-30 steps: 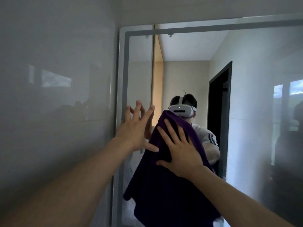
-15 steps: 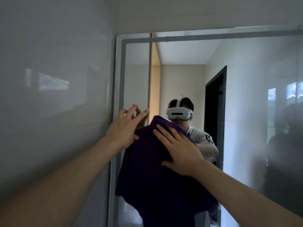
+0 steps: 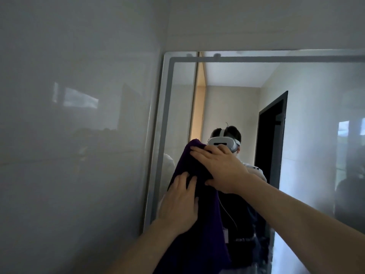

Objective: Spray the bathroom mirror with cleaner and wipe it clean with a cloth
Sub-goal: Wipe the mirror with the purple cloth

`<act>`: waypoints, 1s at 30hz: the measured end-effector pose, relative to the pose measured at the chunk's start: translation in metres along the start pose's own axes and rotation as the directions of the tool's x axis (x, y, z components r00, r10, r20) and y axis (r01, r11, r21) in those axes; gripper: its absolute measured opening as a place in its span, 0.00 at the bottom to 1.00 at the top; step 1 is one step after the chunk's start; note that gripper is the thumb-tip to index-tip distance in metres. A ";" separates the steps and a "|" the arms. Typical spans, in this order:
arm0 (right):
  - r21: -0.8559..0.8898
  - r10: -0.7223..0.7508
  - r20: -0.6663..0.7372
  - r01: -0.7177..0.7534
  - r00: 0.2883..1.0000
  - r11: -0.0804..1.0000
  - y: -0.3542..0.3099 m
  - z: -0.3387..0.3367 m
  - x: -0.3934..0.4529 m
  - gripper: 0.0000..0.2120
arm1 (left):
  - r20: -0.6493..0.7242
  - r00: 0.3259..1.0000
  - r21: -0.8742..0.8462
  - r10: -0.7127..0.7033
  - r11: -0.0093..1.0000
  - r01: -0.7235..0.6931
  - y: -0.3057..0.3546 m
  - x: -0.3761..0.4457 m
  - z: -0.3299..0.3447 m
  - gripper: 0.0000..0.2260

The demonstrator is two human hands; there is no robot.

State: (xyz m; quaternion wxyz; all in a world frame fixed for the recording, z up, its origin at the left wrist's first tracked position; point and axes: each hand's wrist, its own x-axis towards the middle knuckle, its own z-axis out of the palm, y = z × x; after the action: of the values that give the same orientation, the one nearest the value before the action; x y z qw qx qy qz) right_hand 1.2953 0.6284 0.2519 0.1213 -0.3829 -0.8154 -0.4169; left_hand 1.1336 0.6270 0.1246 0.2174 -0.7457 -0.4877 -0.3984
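1. The right hand (image 3: 221,171) lies flat on the upper part of the purple cloth (image 3: 197,224), its fingers (image 3: 199,153) straight and close together, pressing the fabric against the mirror (image 3: 316,135).
2. The left hand (image 3: 179,204) rests lower on the same cloth, fingers straight and slightly spread, fingertips just below the right palm.
3. The cloth looks soft and thick, with a napped towel-like surface; its top edge bunches into a rounded fold above the right fingers, and the rest hangs loosely down past the bottom of the view.
4. The cloth covers the lower left part of the glass, close to the mirror's left edge.
5. A pale band runs along the mirror's left side and top, ending against a glossy tiled wall (image 3: 79,135) that stands at an angle just left of the left hand.
6. To the right of both forearms, a broad stretch of uncovered glass extends to the frame edge.
7. The reflection shows the person wearing a white headset (image 3: 223,144), a dark doorway (image 3: 272,139) and a pale ceiling.
8. The smooth wall tiles carry a faint reflection of a window.
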 end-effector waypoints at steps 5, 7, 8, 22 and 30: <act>-0.015 0.038 -0.033 -0.039 0.999 0.999 0.021 0.005 -0.018 0.45 | -0.003 0.996 0.049 -0.086 0.995 0.086 -0.018 0.029 -0.007 0.43; -0.021 0.083 -0.078 -0.085 0.993 0.996 0.029 0.011 -0.028 0.41 | -0.046 0.998 0.101 -0.048 0.993 0.053 -0.026 0.054 -0.015 0.42; -0.029 0.093 -0.109 -0.096 0.990 0.995 0.032 0.014 -0.031 0.39 | -0.075 0.997 0.120 -0.023 0.992 0.031 -0.028 0.069 -0.020 0.41; -0.100 0.146 -0.476 -0.219 0.867 0.971 0.070 0.041 -0.013 0.34 | -0.335 0.929 0.286 0.159 0.956 -0.061 -0.026 0.120 0.008 0.37; -0.046 0.178 -0.453 -0.222 0.874 0.974 0.067 0.039 -0.015 0.37 | -0.230 0.957 0.313 0.174 0.945 -0.097 -0.028 0.187 -0.050 0.35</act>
State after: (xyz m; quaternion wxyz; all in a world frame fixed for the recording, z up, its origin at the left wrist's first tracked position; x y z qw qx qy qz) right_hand 1.3587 0.6745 0.2595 0.3286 -0.3649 -0.7007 -0.5176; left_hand 1.1283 0.7069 0.3026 0.4152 -0.6791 -0.4573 -0.3966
